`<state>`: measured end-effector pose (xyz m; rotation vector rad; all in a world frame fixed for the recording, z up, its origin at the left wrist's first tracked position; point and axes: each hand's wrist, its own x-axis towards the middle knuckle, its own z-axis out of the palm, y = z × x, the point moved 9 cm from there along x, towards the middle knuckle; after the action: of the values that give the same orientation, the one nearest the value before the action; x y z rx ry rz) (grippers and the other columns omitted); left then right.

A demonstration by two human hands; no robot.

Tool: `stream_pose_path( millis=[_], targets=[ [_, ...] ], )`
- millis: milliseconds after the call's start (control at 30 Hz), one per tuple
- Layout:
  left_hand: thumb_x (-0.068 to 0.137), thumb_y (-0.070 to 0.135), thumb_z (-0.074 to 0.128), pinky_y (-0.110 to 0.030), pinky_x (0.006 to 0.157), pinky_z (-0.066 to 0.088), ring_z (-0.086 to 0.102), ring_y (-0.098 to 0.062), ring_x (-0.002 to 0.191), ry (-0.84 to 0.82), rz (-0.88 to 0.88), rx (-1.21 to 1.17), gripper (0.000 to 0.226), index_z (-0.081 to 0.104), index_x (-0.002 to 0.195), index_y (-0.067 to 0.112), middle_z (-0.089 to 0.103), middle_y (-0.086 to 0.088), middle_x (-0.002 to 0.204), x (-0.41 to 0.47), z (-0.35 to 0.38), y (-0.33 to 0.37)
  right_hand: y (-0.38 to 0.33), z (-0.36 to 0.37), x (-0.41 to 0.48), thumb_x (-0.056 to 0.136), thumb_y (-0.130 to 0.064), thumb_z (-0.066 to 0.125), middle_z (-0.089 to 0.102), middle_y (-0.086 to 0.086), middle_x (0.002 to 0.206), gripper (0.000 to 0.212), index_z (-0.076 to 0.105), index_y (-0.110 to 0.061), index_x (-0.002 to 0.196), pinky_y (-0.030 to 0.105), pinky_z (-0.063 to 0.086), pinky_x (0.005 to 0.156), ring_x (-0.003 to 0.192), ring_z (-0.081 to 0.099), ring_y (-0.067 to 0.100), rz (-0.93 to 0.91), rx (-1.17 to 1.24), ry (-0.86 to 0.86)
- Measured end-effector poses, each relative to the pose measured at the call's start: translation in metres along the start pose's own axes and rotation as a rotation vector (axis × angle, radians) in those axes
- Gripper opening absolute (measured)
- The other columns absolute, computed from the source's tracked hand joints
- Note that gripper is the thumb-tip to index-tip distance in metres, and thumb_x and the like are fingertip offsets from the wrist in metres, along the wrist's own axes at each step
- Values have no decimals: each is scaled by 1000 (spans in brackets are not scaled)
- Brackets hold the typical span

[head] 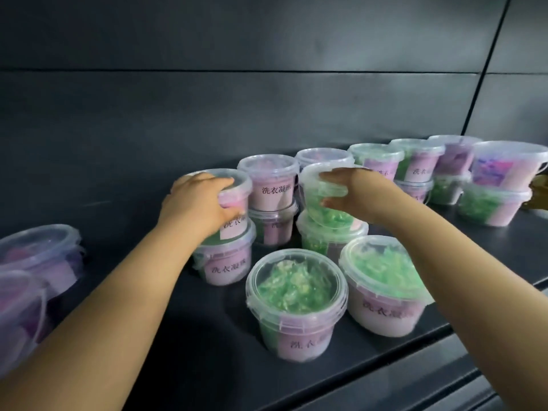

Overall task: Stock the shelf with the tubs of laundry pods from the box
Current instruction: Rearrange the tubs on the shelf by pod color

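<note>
Shelf (118, 203) lies bare left of the left hand (197, 203); a tub stack (271, 200) stands between it and the right hand (347, 188); green tubs (296, 292) crowd nearer.

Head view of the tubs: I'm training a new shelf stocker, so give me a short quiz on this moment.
1. True or false: the left hand is empty.
2. The green tub in the right hand is: A) upright and alone, B) tilted over a lower tub, C) lidless.
3. What colour are the pods under the lid of the front tub?
Key: 1 false, it grips the left tub, which sits atop a stack; 2 B; 3 green.
</note>
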<state>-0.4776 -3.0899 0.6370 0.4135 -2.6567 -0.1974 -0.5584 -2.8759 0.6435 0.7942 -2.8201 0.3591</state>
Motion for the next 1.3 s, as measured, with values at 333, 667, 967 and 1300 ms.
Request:
stream_pose_path(
  millis=[333, 667, 967, 1300],
  targets=[
    [76, 51, 65, -43, 109, 30, 27, -31, 135, -16, -91, 53, 69, 40, 138, 33, 36, -1, 147, 29, 13, -27, 17, -3, -4, 91, -38, 49, 43, 0, 142, 49, 37, -26, 137, 51, 29, 106, 128, 41, 27, 210, -145, 1],
    [77, 51, 65, -50, 112, 22, 21, -28, 138, -15, -125, 32, 70, 39, 139, 32, 32, 0, 149, 41, 17, -30, 38, -8, -3, 91, -41, 45, 43, 5, 138, 47, 39, -20, 133, 55, 24, 107, 128, 38, 29, 305, -233, -4],
    [77, 52, 62, -29, 114, 5, 12, -18, 143, 160, 284, -54, 74, 36, 141, 23, 27, -3, 152, 43, -26, 68, 27, -55, 53, 84, -53, 56, 48, 11, 136, 61, 49, -11, 129, 37, 37, 104, 125, 44, 29, 118, -12, 78],
    [75, 57, 61, -26, 109, 25, 30, -17, 137, -651, 151, 39, 85, 25, 144, 25, 26, 2, 151, 117, 53, 70, 53, 17, 137, 72, -54, 63, 34, 7, 148, 85, 35, -12, 140, 37, 20, 114, 138, 28, 25, 145, 116, -562]
  ],
)
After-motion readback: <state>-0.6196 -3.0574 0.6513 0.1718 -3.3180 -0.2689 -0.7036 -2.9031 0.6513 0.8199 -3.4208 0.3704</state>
